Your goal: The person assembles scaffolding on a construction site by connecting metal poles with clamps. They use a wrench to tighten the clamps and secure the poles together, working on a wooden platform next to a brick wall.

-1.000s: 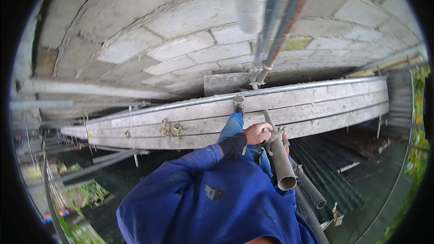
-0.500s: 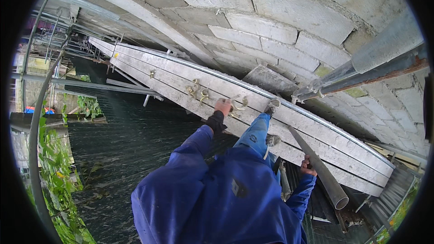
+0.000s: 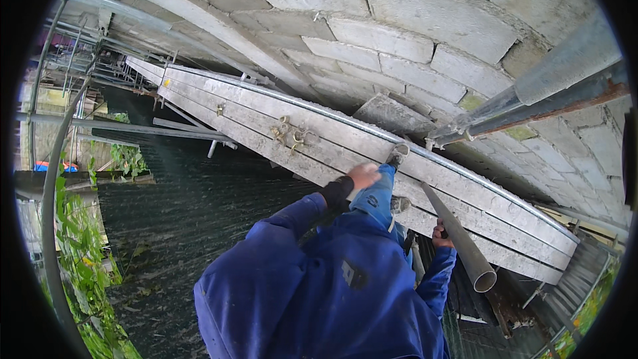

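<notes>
My right hand (image 3: 441, 233) is wrapped round a long grey metal pipe (image 3: 458, 240). The pipe leans, with its hollow end toward me at the lower right and its far end at the plank walkway (image 3: 465, 193). Slightly blurred, my left hand (image 3: 364, 176) is over the walkway's near edge, in front of my jeans-clad knee (image 3: 376, 193). Its fingers look stretched out, and I see nothing in them. To its upper left, several scaffold clamps (image 3: 292, 137) lie grouped on the planks. Farther left, another clamp (image 3: 220, 110) sits by itself.
A concrete block wall (image 3: 399, 43) rises along the far side. Thick metal tubes (image 3: 531, 110) slant in from the right. Beneath the walkway's near side spreads a dark corrugated surface (image 3: 193, 226). Scaffold tubes (image 3: 126, 124) and green plants (image 3: 83, 259) are on the left.
My left hand has moved right and toward me, away from the clamp it was at. That clamp now appears to lie with the group. My right hand still grips the pipe, which has shifted slightly.
</notes>
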Demonstrator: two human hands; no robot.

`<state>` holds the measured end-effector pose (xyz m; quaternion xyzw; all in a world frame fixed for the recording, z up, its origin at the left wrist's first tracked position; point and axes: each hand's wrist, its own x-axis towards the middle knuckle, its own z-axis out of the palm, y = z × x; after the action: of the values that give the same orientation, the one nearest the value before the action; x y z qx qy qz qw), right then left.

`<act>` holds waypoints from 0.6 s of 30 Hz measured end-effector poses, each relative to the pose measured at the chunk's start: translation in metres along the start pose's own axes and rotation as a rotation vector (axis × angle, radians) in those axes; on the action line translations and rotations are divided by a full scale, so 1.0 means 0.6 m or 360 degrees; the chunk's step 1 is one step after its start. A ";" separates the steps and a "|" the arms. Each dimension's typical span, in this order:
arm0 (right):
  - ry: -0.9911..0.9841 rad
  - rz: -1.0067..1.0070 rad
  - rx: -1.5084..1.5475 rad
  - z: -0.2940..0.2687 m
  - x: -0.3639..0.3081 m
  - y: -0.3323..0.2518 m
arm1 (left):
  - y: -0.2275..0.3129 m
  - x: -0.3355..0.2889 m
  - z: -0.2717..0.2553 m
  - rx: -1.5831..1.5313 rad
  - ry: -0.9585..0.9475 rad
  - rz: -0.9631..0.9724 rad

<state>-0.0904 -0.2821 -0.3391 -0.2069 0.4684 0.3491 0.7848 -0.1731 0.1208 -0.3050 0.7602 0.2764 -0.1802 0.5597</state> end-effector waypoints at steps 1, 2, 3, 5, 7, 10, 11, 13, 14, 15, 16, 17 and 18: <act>-0.0014 0.0003 0.0022 0.005 0.007 0.006 | 0.073 -0.028 0.036 0.0190 -0.0202 0.0260; -0.0026 -0.0013 0.0063 0.005 0.013 0.010 | 0.158 -0.057 0.063 0.0429 -0.0546 0.0303; -0.0136 -0.0014 0.0002 0.006 0.025 0.015 | 0.198 -0.079 0.098 0.0414 -0.0570 0.0576; -0.0283 -0.0039 -0.0057 0.018 0.032 0.019 | 0.253 -0.108 0.168 0.0503 -0.0500 0.1174; -0.0173 -0.0346 -0.0242 -0.013 0.067 0.024 | 0.373 -0.142 0.168 0.0532 -0.0357 0.1569; -0.0107 -0.0648 -0.0194 0.130 -0.013 0.093 | 0.377 -0.118 0.195 0.0305 -0.0501 0.1591; -0.0101 -0.0735 -0.0176 0.149 -0.028 0.102 | 0.374 -0.109 0.201 0.0260 -0.0539 0.1588; -0.0124 -0.0445 0.0075 0.120 -0.001 0.101 | 0.347 -0.083 0.212 0.0082 -0.0513 0.1549; -0.0010 -0.0402 -0.0053 0.072 0.021 0.091 | 0.369 -0.070 0.206 0.0286 -0.0476 0.1685; 0.0082 -0.0335 -0.0220 0.032 0.036 0.094 | 0.388 -0.065 0.189 0.0481 -0.0388 0.1829; 0.0120 -0.0378 -0.0240 0.040 0.004 0.100 | 0.392 -0.064 0.168 0.0331 -0.0507 0.1475; 0.0162 -0.0451 -0.0296 0.032 -0.007 0.113 | 0.380 -0.067 0.147 -0.0060 -0.0575 0.1210; 0.0210 -0.0537 -0.0346 0.015 -0.020 0.122 | 0.413 -0.088 0.121 -0.0204 -0.0557 0.1289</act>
<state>-0.1430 -0.2313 -0.3241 -0.3882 0.4372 0.2470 0.7728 -0.0577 -0.0148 -0.1103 0.7289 -0.1319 -0.0550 0.6695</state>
